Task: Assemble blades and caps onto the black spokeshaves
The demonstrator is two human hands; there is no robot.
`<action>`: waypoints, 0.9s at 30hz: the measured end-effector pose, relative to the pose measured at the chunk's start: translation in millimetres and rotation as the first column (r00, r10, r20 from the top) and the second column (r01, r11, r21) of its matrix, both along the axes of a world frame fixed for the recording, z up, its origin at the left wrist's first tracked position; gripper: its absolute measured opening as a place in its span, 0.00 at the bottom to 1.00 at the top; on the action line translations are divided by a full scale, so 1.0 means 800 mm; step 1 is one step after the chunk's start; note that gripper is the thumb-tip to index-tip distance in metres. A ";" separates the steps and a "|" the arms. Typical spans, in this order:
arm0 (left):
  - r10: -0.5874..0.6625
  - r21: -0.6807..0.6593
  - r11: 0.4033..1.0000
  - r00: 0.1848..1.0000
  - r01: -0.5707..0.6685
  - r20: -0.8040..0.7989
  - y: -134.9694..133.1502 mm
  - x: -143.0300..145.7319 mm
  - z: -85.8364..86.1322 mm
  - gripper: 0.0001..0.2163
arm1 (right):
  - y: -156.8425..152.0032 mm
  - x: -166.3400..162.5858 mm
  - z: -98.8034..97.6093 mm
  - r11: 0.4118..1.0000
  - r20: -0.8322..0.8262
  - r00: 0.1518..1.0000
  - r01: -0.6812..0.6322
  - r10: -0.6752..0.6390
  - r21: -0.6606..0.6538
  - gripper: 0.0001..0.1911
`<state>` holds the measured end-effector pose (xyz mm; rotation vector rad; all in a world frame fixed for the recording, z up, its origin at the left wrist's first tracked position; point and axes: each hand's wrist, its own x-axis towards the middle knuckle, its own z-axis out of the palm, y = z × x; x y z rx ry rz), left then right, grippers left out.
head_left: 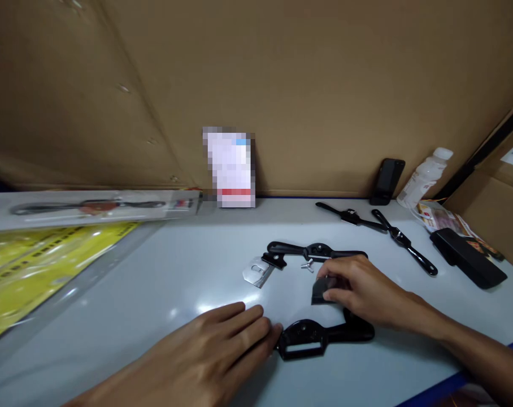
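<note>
My left hand [222,350] is closed around the left handle of a black spokeshave body [305,337], hiding that handle. The body lies on the table, and its mouth slot faces me. Between the thumb and fingers of my right hand [353,285] is a small black lever cap [321,290], held just above the spokeshave. Behind it lies another black spokeshave [318,251]. To that one's left are a silver blade [255,272] and a second black cap piece [274,260]. Small silver screws [307,265] lie near its middle.
Two more spokeshaves [403,240] lie at the back right. Near them are a phone [387,181], a plastic bottle [424,178] and a black angular object [468,257]. At left are a bagged spokeshave [99,207] and yellow packaging [36,257]. Cardboard [324,85] walls the back.
</note>
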<state>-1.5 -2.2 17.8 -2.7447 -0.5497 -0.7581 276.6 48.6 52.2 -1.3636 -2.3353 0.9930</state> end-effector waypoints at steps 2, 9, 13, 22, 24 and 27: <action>0.001 0.009 1.000 1.000 -0.001 0.006 0.001 0.001 -0.002 0.24 | -0.001 -0.004 -0.002 0.998 -0.145 0.989 0.032 -0.040 -0.060 0.05; -0.008 -0.012 1.000 1.000 0.008 -0.014 -0.001 -0.002 -0.006 0.20 | -0.020 -0.020 -0.018 0.986 -0.254 0.965 -0.102 0.065 -0.135 0.04; -0.011 -0.038 0.999 0.999 0.009 -0.036 -0.002 -0.003 -0.004 0.13 | -0.028 -0.025 -0.023 0.986 -0.124 0.978 -0.163 0.165 0.029 0.06; -0.001 -0.044 0.999 0.998 -0.002 -0.061 -0.002 -0.005 -0.007 0.11 | -0.030 -0.023 -0.016 0.987 -0.033 0.987 -0.157 0.158 0.031 0.06; -0.002 -0.059 0.998 0.998 -0.002 -0.070 -0.002 -0.005 -0.006 0.11 | -0.031 -0.024 -0.016 0.986 -0.030 0.986 -0.163 0.164 0.039 0.05; 0.004 -0.057 0.998 0.998 -0.008 -0.066 -0.002 -0.001 -0.003 0.13 | -0.031 -0.024 -0.017 0.982 -0.037 0.983 -0.175 0.178 0.065 0.07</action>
